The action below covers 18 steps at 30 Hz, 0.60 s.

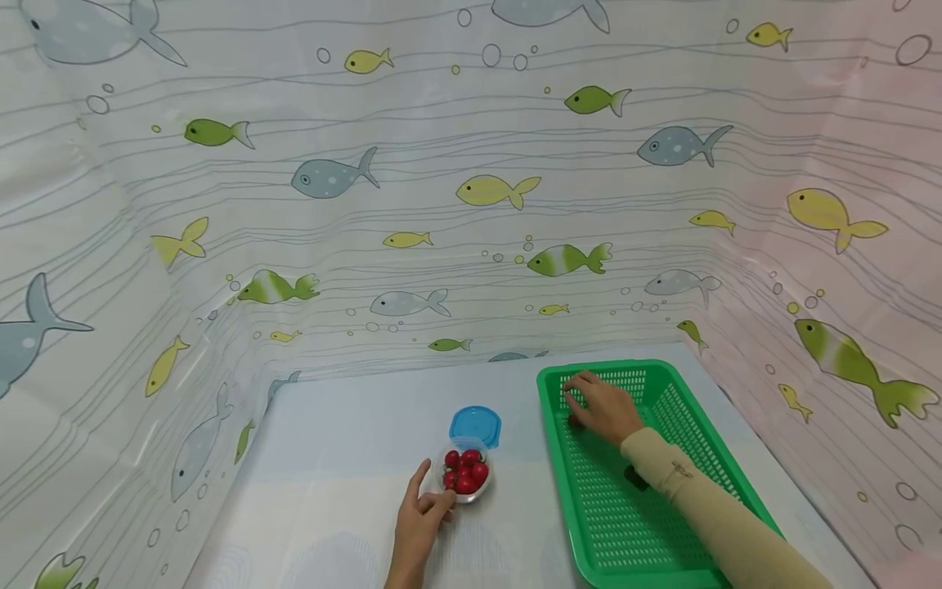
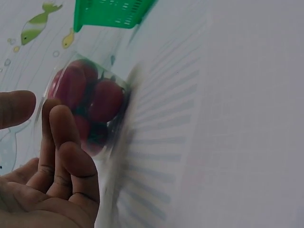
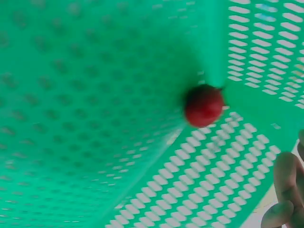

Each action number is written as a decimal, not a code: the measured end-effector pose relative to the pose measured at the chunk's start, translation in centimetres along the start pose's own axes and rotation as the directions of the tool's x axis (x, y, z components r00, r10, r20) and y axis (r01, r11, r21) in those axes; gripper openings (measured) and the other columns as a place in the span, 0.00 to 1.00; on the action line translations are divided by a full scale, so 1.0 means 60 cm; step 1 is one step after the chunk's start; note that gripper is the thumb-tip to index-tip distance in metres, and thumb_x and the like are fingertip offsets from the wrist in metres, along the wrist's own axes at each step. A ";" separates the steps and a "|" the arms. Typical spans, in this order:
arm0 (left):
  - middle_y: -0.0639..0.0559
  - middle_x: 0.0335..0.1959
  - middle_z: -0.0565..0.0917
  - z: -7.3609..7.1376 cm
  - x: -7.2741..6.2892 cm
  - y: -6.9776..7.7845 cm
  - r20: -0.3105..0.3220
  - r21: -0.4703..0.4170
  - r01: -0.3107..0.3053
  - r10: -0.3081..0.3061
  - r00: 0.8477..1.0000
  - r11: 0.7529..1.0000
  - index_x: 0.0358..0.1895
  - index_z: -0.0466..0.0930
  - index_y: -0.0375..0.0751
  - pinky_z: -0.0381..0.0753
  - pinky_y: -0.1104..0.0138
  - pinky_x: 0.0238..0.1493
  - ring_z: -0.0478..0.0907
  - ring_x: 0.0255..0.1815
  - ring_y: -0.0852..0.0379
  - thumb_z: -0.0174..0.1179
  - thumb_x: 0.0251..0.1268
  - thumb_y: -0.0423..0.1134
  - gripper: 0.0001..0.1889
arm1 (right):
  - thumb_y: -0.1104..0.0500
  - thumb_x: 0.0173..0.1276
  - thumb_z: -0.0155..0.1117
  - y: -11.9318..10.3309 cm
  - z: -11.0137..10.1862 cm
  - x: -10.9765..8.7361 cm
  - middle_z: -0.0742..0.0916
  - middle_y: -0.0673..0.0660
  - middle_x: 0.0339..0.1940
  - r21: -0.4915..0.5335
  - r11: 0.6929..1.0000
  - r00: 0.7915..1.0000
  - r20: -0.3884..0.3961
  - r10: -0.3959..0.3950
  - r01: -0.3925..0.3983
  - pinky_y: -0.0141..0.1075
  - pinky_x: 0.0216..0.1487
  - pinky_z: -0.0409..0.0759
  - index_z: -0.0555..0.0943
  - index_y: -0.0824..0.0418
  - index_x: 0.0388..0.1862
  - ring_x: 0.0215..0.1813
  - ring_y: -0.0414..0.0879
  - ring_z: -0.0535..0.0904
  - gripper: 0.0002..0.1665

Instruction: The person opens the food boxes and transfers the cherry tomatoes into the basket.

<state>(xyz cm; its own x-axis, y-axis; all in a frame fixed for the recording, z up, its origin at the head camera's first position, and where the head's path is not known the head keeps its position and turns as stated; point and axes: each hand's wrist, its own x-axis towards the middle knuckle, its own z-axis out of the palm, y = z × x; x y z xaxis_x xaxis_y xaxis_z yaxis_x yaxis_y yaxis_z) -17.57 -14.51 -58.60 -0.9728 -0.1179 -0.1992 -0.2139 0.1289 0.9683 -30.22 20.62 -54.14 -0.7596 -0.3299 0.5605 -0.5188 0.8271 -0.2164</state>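
Observation:
In the head view a clear tub (image 1: 480, 495) of several red cherry tomatoes (image 1: 466, 472) stands on the table. My left hand (image 1: 423, 522) is at its near left side, thumb and fingers apart; whether a fingertip touches the wall I cannot tell. The left wrist view has the fingers (image 2: 71, 161) loosely bent in front of the tub. Over the far left part of a green basket (image 1: 559, 483) reaches my right hand (image 1: 603, 409). A single cherry tomato (image 3: 204, 105) lies in the basket's corner, apart from the right fingers (image 3: 287, 178).
A blue lid (image 1: 475, 425) lies just behind the tub. The perforated basket has raised walls, and the right forearm (image 1: 721, 507) crosses its right side. A small dark thing (image 1: 636, 478) shows beneath the sleeve. Fish-patterned sheeting (image 1: 412, 270) rises around the table.

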 end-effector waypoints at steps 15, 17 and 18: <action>0.42 0.33 0.88 -0.005 0.000 0.001 0.030 -0.058 -0.024 0.026 0.999 0.998 0.80 0.57 0.44 0.78 0.66 0.35 0.82 0.29 0.53 0.67 0.68 0.46 0.41 | 0.55 0.68 0.70 -0.086 -0.020 0.054 0.88 0.51 0.45 0.109 0.990 0.996 0.005 0.088 -0.088 0.31 0.21 0.70 0.87 0.52 0.51 0.28 0.37 0.77 0.13; 0.42 0.33 0.88 -0.006 0.001 0.000 0.031 -0.057 -0.021 0.023 0.999 0.998 0.80 0.57 0.44 0.78 0.66 0.35 0.82 0.29 0.54 0.67 0.68 0.46 0.41 | 0.53 0.69 0.69 -0.101 -0.024 0.061 0.88 0.50 0.45 0.130 0.985 0.993 0.039 0.112 -0.116 0.31 0.23 0.72 0.87 0.50 0.52 0.29 0.38 0.79 0.14; 0.42 0.33 0.88 -0.006 0.001 0.000 0.032 -0.055 -0.021 0.023 0.999 0.998 0.80 0.57 0.44 0.78 0.66 0.35 0.83 0.29 0.54 0.67 0.68 0.46 0.41 | 0.52 0.68 0.70 -0.109 -0.026 0.064 0.89 0.50 0.45 0.139 0.982 0.991 0.055 0.118 -0.125 0.32 0.24 0.72 0.87 0.50 0.53 0.30 0.38 0.79 0.15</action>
<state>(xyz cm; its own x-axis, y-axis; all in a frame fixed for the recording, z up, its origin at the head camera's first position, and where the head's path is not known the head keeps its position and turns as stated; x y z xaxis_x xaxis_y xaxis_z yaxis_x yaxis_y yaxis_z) -17.58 -14.86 -58.58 -0.9797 -0.0835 -0.1821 -0.1885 0.0769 0.9791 -29.13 14.65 -49.31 -0.8360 -0.2540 0.4865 -0.4692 0.7906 -0.3934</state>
